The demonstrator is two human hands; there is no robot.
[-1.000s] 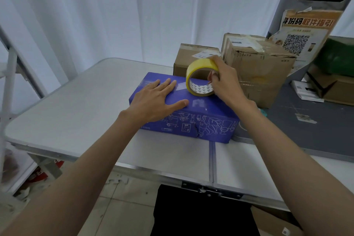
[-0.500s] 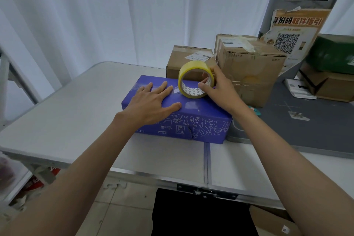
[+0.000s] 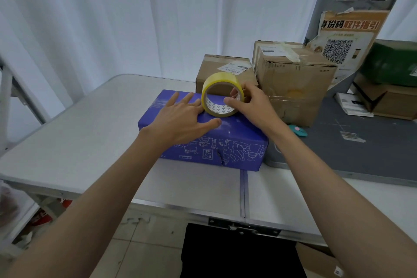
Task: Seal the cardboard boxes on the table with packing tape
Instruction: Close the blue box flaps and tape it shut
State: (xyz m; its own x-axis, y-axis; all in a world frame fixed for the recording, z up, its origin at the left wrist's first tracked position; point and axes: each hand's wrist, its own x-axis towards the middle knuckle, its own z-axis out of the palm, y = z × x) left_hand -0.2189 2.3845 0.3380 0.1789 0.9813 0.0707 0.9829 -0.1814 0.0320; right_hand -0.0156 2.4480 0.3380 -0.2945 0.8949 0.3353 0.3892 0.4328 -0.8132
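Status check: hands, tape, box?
Left hand flat on blue printed cardboard box. Right hand grips yellow packing tape roll, upright on box top. Nothing in the way.
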